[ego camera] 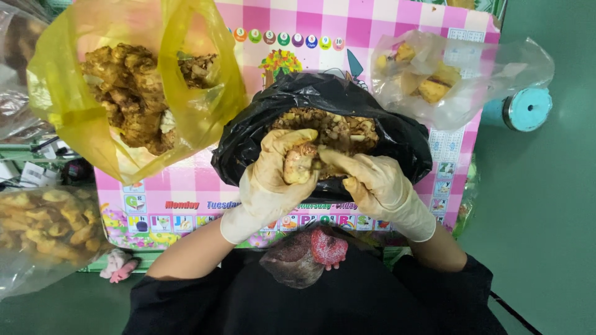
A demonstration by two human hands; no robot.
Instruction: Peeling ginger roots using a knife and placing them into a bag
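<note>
Hands (pixel 279 177) (pixel 372 183) w/ ginger piece (pixel 299 164) over black bag (pixel 248 139); yellow bag (pixel 93 136) left.

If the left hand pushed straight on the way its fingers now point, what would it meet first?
The left hand, gloved and holding a ginger piece, points toward the right hand. It would likely meet that hand's fingertips first, above the black bag; depth is unclear.

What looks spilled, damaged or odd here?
Nothing looks spilled. Both gloves are stained yellow-brown, and the hands hold one root piece over the black bag of scraps.
</note>
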